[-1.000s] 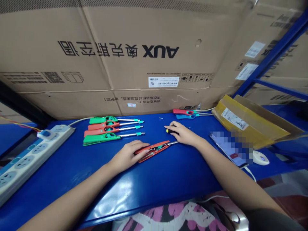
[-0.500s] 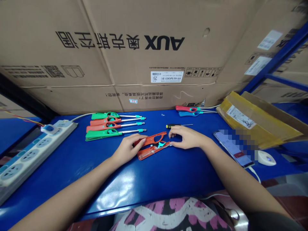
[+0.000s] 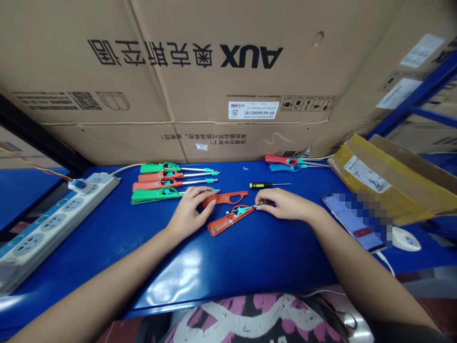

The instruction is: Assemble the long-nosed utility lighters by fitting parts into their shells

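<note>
An orange lighter casing half [image 3: 225, 198] with a trigger hole lies crosswise at the middle of the table. My left hand [image 3: 190, 213] is closed around its left end, thumb in front. Just nearer to me is the other casing half [image 3: 228, 223], which holds a clear tank, a turquoise trigger [image 3: 243, 210] and thin wires. My right hand [image 3: 280, 204] pinches this half at its narrow right end, where a thin metal piece shows. Behind my right hand lies a yellow-and-black screwdriver [image 3: 261, 185], its shaft pointing right.
Several green and orange stick lighters [image 3: 157, 184] lie side by side at the back left. A red lighter [image 3: 280, 159] and a blue lighter [image 3: 285, 167] are at the back right. A power strip [image 3: 57, 224] runs along the left; a phone [image 3: 352, 221] and yellow-taped carton [image 3: 378, 186] stand right.
My left hand has drawn the upper casing half slightly back and away, so the gap between the halves is wider. My right hand has closed on the lower half's tip. The view shifted slightly.
</note>
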Motion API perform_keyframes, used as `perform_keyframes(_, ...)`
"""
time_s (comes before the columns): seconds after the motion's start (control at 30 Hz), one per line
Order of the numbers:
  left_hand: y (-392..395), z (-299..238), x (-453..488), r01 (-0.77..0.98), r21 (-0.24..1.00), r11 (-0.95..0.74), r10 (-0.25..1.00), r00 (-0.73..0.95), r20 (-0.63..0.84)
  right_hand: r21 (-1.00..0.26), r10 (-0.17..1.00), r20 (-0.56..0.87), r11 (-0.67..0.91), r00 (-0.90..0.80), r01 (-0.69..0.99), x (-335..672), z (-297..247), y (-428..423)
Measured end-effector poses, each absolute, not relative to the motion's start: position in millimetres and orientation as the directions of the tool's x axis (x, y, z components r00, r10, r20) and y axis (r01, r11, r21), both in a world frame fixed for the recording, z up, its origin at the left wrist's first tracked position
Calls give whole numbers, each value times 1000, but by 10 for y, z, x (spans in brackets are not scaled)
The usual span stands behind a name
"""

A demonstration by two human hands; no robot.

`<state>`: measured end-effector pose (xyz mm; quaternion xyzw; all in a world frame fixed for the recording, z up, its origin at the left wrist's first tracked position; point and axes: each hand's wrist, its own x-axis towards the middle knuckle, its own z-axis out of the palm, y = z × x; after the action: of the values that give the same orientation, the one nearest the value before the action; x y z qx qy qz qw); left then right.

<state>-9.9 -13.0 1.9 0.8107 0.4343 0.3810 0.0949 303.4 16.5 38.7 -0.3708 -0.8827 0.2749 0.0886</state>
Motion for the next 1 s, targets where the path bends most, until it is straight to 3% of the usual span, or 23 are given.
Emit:
perform_keyframes(0.1, -203, 146, -91, 639, 405, -654, 740, 432, 515, -524, 710, -10, 596, -704, 608, 3032, 360, 181)
perform_keyframes(0.2, -267, 225, -72, 600, 329, -729, 684, 634, 360, -520, 719, 44, 609, -693, 599, 3027, 331, 190)
perform_keyframes(0.3, -288, 225, -58, 585, 306, -751, 656, 714, 245, -493, 704, 94, 648, -704, 581, 3033, 330, 195)
perform_keyframes(0.47, -266, 196, -80, 586, 318, -745, 659, 719, 219, -441, 662, 135, 707, -738, 553, 3069, 367, 195)
perform_keyframes(0.67, -255, 190, -98, 599, 333, -729, 678, 700, 224, -498, 649, 20, 666, -761, 555, 3095, 422, 159)
perform_keyframes(1.0, -233, 128, -100, 577, 359, -733, 672, 694, 259, -386, 726, 276, 683, -629, 620, 2782, 211, 123)
